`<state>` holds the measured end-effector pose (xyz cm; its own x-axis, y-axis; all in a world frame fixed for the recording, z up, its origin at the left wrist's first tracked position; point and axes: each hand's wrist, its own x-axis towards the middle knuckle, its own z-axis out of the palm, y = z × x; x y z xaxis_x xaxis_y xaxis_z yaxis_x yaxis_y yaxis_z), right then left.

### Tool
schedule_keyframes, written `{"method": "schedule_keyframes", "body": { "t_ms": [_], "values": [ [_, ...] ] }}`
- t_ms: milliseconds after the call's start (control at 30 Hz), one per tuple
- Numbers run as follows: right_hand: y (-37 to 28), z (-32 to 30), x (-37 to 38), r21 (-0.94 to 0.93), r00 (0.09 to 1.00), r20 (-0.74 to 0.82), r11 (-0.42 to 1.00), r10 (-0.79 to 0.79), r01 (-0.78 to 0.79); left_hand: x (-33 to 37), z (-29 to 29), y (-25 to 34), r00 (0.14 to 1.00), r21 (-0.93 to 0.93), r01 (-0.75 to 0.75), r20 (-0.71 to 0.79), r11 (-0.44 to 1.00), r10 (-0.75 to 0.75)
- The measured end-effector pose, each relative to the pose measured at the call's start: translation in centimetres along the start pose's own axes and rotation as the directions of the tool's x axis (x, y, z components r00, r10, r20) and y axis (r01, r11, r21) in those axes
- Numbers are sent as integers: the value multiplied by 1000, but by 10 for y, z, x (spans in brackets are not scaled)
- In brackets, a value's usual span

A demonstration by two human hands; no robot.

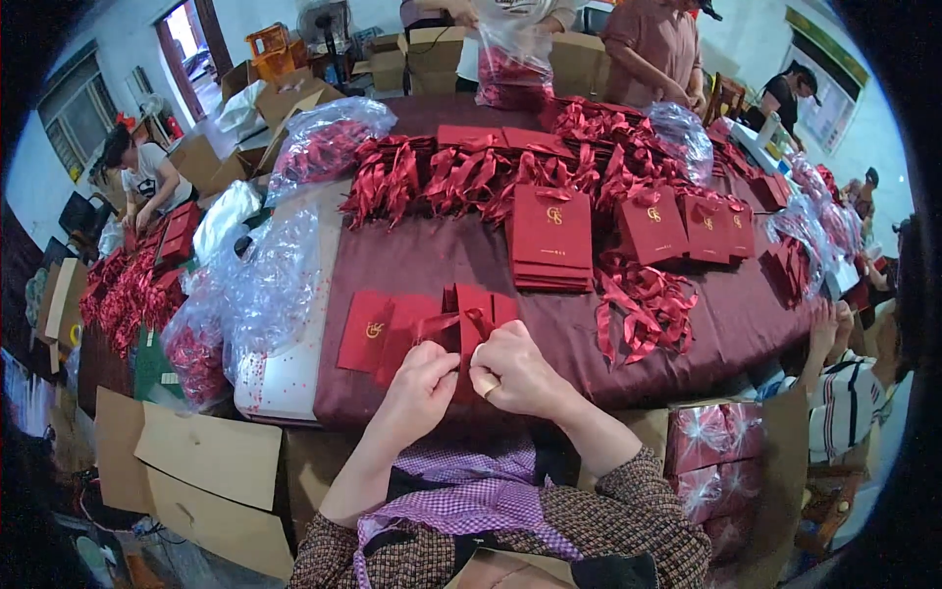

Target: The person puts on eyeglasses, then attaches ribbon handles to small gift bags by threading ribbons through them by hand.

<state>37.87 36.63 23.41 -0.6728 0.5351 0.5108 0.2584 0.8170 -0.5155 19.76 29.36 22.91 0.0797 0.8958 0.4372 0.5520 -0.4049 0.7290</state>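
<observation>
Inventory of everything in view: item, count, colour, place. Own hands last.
handled gift bag: one, red, between the hands
flat gift bags: several, red, left of the hands
gift-bag stack: one, red, mid-table
overlapping gift bags: several, red, right of that stack
loose ribbons: one pile, red, table right
ribbon-handled bags: many, red, table back
transparent plastic bags: several, clear, mainly left and back
tablecloth: one, maroon, under the goods
cardboard boxes: several, brown, lower left and behind
wrapped packs: several, red, lower right
co-workers: at least four, mixed clothing, around the room
gingham apron: one, purple-white, on the wearer
left hand: one, bare, closed at the handled gift bag
right hand: one, gold-coloured ring, likewise
</observation>
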Motion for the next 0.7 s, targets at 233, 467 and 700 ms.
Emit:
{"method": "schedule_keyframes", "body": {
  "t_ms": [233,467,700],
  "values": [
    [-6,-34,5,104,978,209,994,-1,-21,3,-17,0,981,-64,77,185,995,-64],
    [-17,-25,6,-31,967,19,967,-254,254,-4,-20,19,962,-21,23,271,1000,-17],
    [-12,-22,0,177,925,79,918,-371,354,-13,-35,20,907,-175,171,412,970,-86]
  ]
}}
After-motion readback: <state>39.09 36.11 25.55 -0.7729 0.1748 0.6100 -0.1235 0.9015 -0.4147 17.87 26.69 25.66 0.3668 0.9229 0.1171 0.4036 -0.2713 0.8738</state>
